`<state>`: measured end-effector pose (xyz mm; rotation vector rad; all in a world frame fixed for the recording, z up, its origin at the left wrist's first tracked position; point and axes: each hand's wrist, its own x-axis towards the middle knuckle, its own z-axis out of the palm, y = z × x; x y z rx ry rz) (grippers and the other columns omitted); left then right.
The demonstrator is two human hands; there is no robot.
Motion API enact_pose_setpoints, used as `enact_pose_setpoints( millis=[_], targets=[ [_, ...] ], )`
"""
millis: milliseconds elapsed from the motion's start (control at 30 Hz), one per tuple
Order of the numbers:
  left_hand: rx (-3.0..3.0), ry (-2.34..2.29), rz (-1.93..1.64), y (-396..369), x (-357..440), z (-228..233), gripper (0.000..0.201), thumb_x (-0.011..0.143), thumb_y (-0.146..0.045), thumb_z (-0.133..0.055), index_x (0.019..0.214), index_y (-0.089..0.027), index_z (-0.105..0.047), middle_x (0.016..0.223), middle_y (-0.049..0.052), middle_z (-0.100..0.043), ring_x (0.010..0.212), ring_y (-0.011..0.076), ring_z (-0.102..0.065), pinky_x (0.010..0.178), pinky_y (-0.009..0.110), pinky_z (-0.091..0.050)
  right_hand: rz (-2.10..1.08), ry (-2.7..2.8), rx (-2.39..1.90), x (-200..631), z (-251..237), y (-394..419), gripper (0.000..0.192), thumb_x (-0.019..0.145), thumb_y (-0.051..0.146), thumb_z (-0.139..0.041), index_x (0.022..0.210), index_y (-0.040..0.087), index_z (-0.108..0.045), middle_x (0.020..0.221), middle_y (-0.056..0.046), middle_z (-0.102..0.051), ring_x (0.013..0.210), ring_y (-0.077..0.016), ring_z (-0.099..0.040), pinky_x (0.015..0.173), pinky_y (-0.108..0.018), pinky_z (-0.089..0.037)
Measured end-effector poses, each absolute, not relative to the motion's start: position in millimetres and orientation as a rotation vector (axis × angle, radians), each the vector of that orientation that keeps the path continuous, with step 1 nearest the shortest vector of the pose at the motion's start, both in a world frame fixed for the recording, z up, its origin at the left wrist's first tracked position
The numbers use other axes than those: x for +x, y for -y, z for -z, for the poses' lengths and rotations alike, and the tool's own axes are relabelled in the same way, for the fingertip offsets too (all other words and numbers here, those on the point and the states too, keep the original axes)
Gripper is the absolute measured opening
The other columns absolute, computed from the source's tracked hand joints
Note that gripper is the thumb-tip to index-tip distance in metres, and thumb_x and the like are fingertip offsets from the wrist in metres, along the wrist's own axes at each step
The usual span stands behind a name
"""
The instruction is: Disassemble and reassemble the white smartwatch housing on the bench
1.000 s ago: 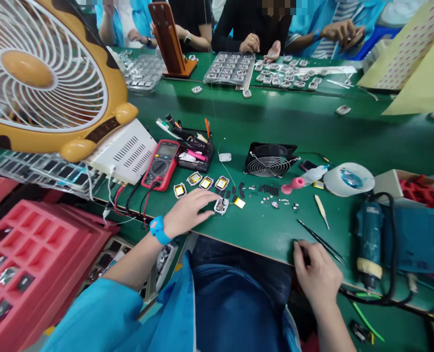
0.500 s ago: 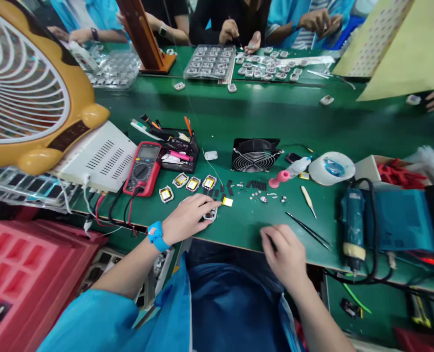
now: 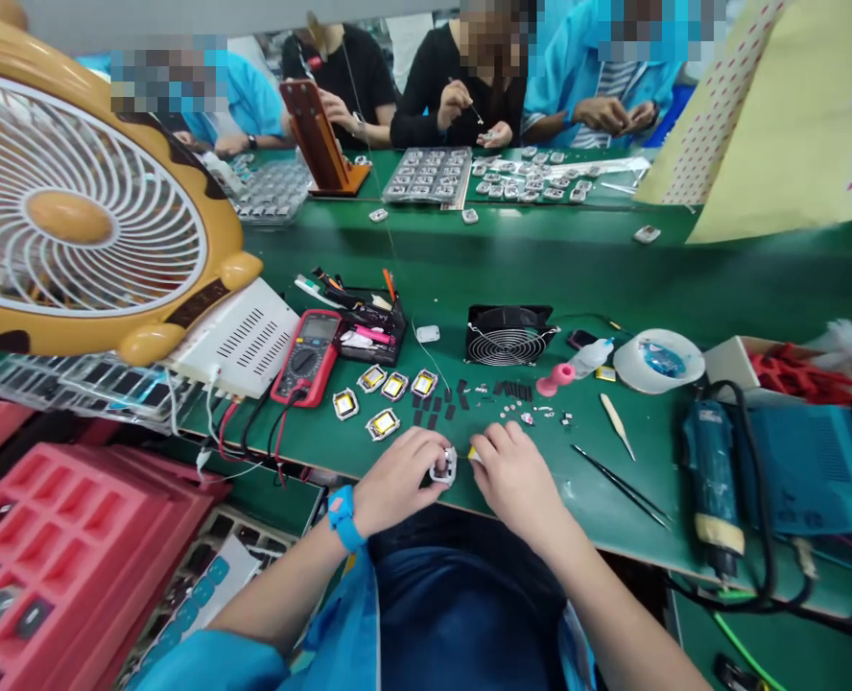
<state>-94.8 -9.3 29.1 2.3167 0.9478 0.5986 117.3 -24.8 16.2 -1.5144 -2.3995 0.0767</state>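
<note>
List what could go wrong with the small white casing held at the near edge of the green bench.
1. The small white casing, pinched between left hand and right hand, sits at the bench edge; a slip might drop it into the lap.
2. Loose tiny parts lie just beyond the right hand; a brush could scatter them.
3. The tweezers lie near the edge beside the right forearm and may get knocked off.

Both forearms are stretched forward and angled inward. The left hand (image 3: 399, 477) and right hand (image 3: 513, 470) are brought close together, fingers curled in a pinch.
</note>
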Motion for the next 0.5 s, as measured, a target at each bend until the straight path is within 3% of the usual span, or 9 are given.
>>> enact_pose_setpoints(
  millis=[200, 500],
  targets=[
    [2.269, -0.868, -0.655, 17.1, -77.4, -18.6, 0.030, 0.084, -0.006, -0.074, 0.096, -0.021, -0.051, 0.115, 0.004, -0.067, 0.105, 0.0220, -0.058, 0.094, 0.037, -0.044, -0.092, 2.257, -1.453, 149.7, -15.9, 56.9, 0.010, 0.100, 0.017, -0.055, 0.097, 0.016, -0.065, 0.089, -0.008, -0.062, 0.082, -0.0251, -0.049, 0.076, -0.037, -0.043],
    [2.194, -0.853, -0.687, 16.7, -83.6, -9.0, 0.037, 0.079, -0.010, -0.082, 0.101, -0.022, -0.054, 0.124, 0.006, -0.066, 0.116, 0.0239, -0.057, 0.104, 0.040, -0.043, 0.299, 2.022, -1.723, 254.2, -2.4, 79.5, 0.045, 0.108, 0.050, -0.038, 0.099, 0.015, -0.064, 0.088, -0.011, -0.065, 0.079, -0.0266, -0.058, 0.075, -0.039, -0.048]
  ],
)
